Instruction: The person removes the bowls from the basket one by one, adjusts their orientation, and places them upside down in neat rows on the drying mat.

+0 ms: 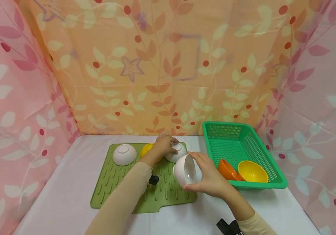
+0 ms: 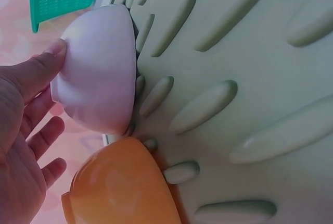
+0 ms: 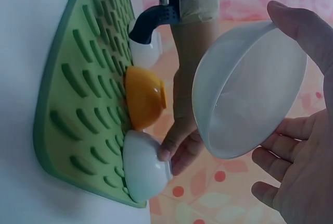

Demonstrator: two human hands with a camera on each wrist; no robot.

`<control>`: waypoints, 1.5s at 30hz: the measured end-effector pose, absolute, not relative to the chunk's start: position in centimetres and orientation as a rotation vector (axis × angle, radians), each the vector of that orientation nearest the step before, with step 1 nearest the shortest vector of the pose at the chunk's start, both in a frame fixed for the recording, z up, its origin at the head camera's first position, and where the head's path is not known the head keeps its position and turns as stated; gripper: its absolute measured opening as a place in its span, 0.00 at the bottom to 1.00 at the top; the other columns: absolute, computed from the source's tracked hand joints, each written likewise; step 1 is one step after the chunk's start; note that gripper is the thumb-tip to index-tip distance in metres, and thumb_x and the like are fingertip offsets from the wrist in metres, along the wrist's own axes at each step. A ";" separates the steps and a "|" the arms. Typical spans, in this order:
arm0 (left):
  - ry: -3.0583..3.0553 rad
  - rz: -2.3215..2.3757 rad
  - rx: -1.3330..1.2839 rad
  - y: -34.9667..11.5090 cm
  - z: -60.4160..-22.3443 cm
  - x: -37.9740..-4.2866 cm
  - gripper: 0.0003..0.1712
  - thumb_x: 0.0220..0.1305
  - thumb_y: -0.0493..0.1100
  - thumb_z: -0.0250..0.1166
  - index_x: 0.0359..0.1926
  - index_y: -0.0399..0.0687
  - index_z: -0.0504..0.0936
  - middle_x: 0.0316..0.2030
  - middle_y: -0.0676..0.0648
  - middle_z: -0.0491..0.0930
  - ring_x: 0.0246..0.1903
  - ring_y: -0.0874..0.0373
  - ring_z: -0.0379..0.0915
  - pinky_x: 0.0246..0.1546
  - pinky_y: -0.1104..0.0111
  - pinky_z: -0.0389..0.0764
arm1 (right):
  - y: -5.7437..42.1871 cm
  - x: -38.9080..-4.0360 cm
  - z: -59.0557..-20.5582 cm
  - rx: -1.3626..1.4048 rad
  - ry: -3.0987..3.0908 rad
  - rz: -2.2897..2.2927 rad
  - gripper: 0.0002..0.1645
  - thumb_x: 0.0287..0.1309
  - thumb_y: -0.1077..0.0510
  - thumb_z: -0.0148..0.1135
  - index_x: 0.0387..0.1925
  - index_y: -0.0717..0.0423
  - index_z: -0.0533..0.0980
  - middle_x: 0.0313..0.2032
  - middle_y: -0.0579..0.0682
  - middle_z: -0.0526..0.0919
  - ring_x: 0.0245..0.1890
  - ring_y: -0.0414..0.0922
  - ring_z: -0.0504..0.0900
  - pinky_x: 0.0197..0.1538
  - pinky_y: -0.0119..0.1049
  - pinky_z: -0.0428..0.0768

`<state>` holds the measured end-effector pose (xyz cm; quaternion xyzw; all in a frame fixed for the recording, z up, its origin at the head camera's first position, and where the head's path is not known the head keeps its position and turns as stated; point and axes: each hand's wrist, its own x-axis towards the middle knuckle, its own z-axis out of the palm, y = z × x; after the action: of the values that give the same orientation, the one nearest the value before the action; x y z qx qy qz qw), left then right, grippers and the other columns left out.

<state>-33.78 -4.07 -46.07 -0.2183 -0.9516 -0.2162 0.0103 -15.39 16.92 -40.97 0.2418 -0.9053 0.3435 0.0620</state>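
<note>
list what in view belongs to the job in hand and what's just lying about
Likely part of the job:
white bowl in the right hand
second white bowl, held by the left hand
yellow bowl and third white bowl, upside down on the green mat
green basket holding orange bowl and another yellow bowl

Probably just there:
white tablecloth
patterned curtains
black wrist cameras

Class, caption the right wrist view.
Right hand holds a white bowl; left hand touches an upturned bowl on a green mat.

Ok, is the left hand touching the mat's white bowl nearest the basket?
Touching: the left wrist view shows the left hand, thumb against the white bowl near its base.
</note>
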 end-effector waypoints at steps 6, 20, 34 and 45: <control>-2.968 -0.709 -0.670 -4.2 -45.8 -33.1 0.28 0.57 0.52 0.78 0.59 0.55 0.86 0.58 0.51 0.84 0.73 0.43 0.60 0.69 0.45 0.61 | 16.4 -14.9 -41.9 0.729 -2.742 1.067 0.65 0.35 0.37 0.86 0.75 0.42 0.64 0.71 0.43 0.66 0.70 0.48 0.63 0.63 0.60 0.74; -2.951 -0.768 -0.641 -4.2 -46.2 -33.3 0.31 0.57 0.52 0.78 0.62 0.54 0.84 0.59 0.52 0.83 0.74 0.40 0.57 0.70 0.43 0.58 | 16.1 -14.7 -43.1 0.732 -2.739 1.122 0.66 0.34 0.33 0.85 0.75 0.39 0.63 0.72 0.44 0.65 0.71 0.48 0.63 0.65 0.62 0.73; -2.644 -1.193 -0.753 -8.3 -42.2 -28.5 0.28 0.66 0.53 0.71 0.65 0.53 0.80 0.67 0.49 0.76 0.74 0.48 0.60 0.72 0.45 0.63 | 16.0 -14.6 -43.2 0.748 -2.715 1.189 0.66 0.34 0.34 0.85 0.76 0.40 0.63 0.72 0.42 0.64 0.71 0.48 0.63 0.64 0.64 0.72; -2.714 -1.471 -0.739 -13.8 -40.7 -20.1 0.29 0.63 0.58 0.72 0.64 0.65 0.80 0.66 0.56 0.76 0.72 0.48 0.63 0.70 0.38 0.62 | 16.1 -14.8 -43.3 0.765 -2.641 1.223 0.66 0.33 0.30 0.84 0.75 0.38 0.63 0.72 0.42 0.65 0.69 0.48 0.64 0.62 0.65 0.74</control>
<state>-20.10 -13.77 -40.71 -0.2328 -0.8549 -0.4633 -0.0163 -14.77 16.14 -43.30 0.2536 -0.8757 0.4055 0.0660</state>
